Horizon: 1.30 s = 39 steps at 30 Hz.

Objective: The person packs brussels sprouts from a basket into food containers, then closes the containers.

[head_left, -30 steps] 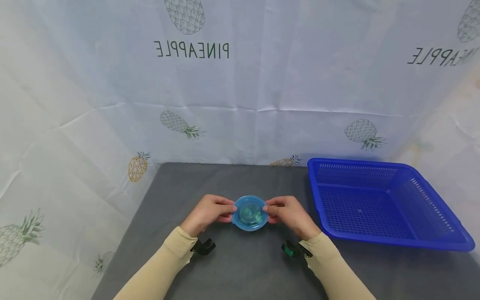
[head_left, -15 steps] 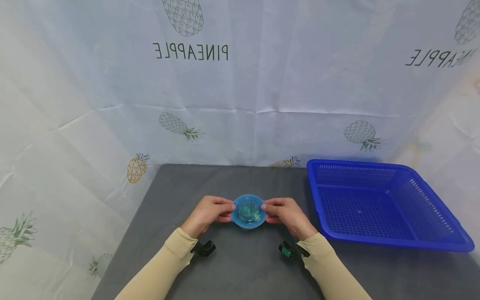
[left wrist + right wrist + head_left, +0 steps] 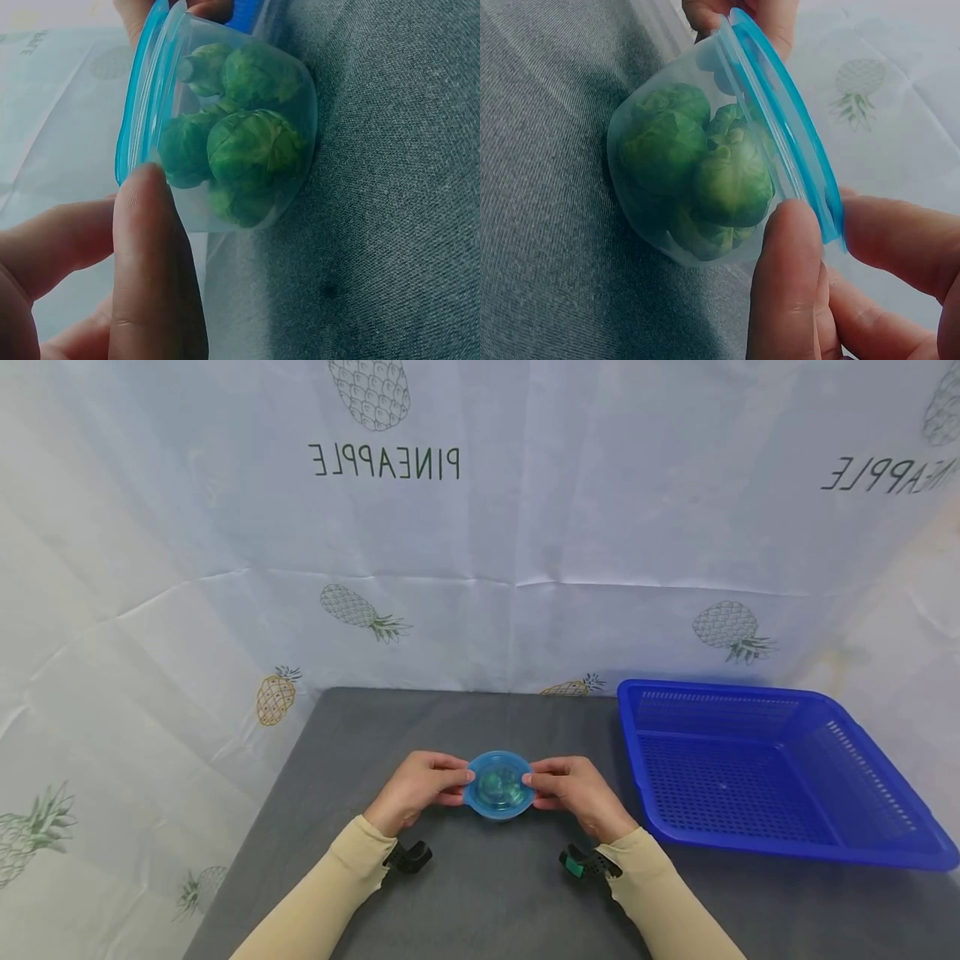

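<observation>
A small round container (image 3: pixel 501 806) with a clear body and a blue lid (image 3: pixel 501 762) is between the two hands, over the middle of the grey table. Through its wall show several Brussels sprouts (image 3: pixel 255 150). My left hand (image 3: pixel 422 785) pinches the left side of the rim, its thumb (image 3: pixel 150 247) right at the lid's edge. On the opposite side my right hand (image 3: pixel 579 789) grips the rim between thumb (image 3: pixel 787 270) and fingers. The lid sits over the container's mouth, and the container's base is close to the grey cloth.
To the right stands a large blue plastic basket (image 3: pixel 633 760) with slotted walls and nothing in it. A pale curtain (image 3: pixel 495 527) printed with pineapples hangs behind the grey table (image 3: pixel 465 910). Black straps (image 3: pixel 408 857) are on both wrists.
Both hands keep hold of the container at nearly the same place. The right thumb tip lies slightly further in over the lid.
</observation>
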Each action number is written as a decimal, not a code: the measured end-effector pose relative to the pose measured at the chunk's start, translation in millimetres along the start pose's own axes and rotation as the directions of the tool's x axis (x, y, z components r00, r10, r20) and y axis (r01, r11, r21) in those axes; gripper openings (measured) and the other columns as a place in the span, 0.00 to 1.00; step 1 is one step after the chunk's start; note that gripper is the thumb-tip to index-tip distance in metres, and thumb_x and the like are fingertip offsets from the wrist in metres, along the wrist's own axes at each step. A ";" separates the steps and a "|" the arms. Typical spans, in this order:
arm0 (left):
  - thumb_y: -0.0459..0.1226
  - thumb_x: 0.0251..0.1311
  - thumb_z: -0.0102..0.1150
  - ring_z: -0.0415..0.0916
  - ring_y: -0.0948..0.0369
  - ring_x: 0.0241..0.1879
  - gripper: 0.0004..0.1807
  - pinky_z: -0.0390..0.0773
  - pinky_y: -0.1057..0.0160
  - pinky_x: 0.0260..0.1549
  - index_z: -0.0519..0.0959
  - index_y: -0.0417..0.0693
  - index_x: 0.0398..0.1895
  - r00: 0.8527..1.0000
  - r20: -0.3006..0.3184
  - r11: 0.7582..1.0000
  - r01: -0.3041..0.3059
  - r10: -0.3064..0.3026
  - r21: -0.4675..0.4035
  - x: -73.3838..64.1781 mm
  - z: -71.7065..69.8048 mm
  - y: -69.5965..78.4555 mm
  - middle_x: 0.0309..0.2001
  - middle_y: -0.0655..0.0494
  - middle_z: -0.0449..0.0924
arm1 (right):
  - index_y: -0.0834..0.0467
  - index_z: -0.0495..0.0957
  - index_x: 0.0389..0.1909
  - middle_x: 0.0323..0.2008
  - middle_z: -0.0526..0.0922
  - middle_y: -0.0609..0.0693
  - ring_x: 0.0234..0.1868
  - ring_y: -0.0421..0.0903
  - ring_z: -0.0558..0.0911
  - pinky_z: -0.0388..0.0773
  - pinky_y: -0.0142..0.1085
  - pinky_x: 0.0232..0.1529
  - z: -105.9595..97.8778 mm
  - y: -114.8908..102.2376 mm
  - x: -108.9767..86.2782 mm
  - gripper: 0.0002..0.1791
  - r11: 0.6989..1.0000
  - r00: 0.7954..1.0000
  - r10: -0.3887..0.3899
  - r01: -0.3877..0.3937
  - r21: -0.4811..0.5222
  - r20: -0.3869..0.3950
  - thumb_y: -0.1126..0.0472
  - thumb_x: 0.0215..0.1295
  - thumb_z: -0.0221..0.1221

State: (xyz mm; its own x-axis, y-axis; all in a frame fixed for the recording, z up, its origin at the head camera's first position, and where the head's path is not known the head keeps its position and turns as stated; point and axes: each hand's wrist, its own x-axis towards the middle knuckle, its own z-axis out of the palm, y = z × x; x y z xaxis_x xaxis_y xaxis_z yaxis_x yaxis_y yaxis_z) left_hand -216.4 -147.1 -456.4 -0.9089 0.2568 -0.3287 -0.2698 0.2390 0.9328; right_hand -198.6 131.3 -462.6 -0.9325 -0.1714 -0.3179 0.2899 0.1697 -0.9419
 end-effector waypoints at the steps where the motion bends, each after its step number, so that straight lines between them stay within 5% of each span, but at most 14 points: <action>1: 0.38 0.68 0.74 0.89 0.63 0.32 0.21 0.93 0.56 0.44 0.86 0.34 0.59 1.000 0.001 1.000 -0.004 0.004 -0.003 0.5 0.5 -0.2 0.44 0.44 0.90 | 0.69 0.84 0.60 0.48 0.88 0.60 0.36 0.44 0.88 0.92 0.37 0.44 0.1 -0.3 -0.2 0.22 1.000 1.000 -0.001 0.001 -0.001 -0.001 0.60 0.73 0.70; 16: 0.36 0.65 0.77 0.89 0.62 0.31 0.22 0.93 0.55 0.43 0.86 0.32 0.57 1.000 0.008 1.000 -0.017 0.018 -0.018 1.8 1.2 -1.5 0.42 0.43 0.90 | 0.71 0.82 0.60 0.44 0.88 0.58 0.34 0.42 0.86 0.91 0.33 0.42 0.1 0.4 2.2 0.21 1.000 0.999 -0.027 0.027 0.001 0.025 0.61 0.73 0.70; 28: 0.36 0.66 0.76 0.88 0.62 0.30 0.19 0.93 0.58 0.40 0.86 0.34 0.55 0.999 0.017 0.999 -0.032 0.032 -0.013 8.5 2.9 -6.6 0.39 0.47 0.89 | 0.70 0.83 0.60 0.43 0.89 0.56 0.33 0.42 0.86 0.92 0.41 0.45 -0.9 1.3 3.2 0.21 0.999 0.999 -0.043 0.044 -0.025 0.024 0.61 0.74 0.69; 39: 0.36 0.67 0.75 0.86 0.62 0.29 0.17 0.93 0.58 0.38 0.86 0.34 0.53 0.999 0.006 0.999 -0.038 0.038 -0.010 10.1 5.9 -7.4 0.38 0.47 0.89 | 0.72 0.81 0.57 0.37 0.87 0.53 0.30 0.41 0.84 0.89 0.33 0.38 0.8 7.7 6.8 0.18 0.998 0.999 -0.050 0.050 0.031 0.016 0.63 0.74 0.68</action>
State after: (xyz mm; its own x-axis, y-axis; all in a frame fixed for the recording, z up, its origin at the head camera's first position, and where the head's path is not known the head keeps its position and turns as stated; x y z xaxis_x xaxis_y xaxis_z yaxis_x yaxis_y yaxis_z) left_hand -221.7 -140.8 -467.5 -0.9164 0.2715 -0.2942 -0.2385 0.2198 0.9459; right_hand -202.5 130.6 -472.0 -0.9422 -0.1955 -0.2720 0.2498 0.1311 -0.9594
